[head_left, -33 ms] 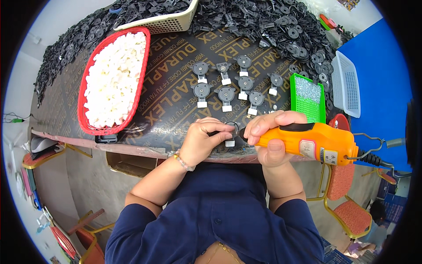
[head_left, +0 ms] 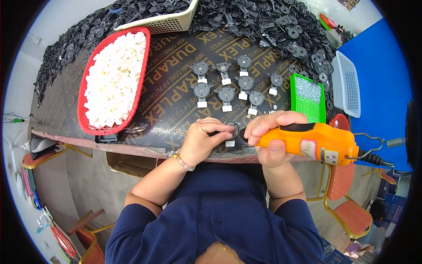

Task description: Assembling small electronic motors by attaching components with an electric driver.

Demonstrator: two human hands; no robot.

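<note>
Pinching white-ended black part point(head_left: 230, 140) in left hand point(head_left: 202, 137); right hand point(head_left: 274, 152) wrapped around orange power tool point(head_left: 324, 140)

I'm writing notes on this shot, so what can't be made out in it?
In the head view:
Dark part with white tab: partly behind the left hand.
Orange tool: grip partly behind the right hand.
Cream basket: cut off by the top edge.
Bits in the green tray: too small.

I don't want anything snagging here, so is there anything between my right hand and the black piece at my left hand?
Only the orange power tool in your right hand, its dark tip aimed at the black piece in your left hand. Nothing else visible stands between; whether the tip touches is unclear.
</note>
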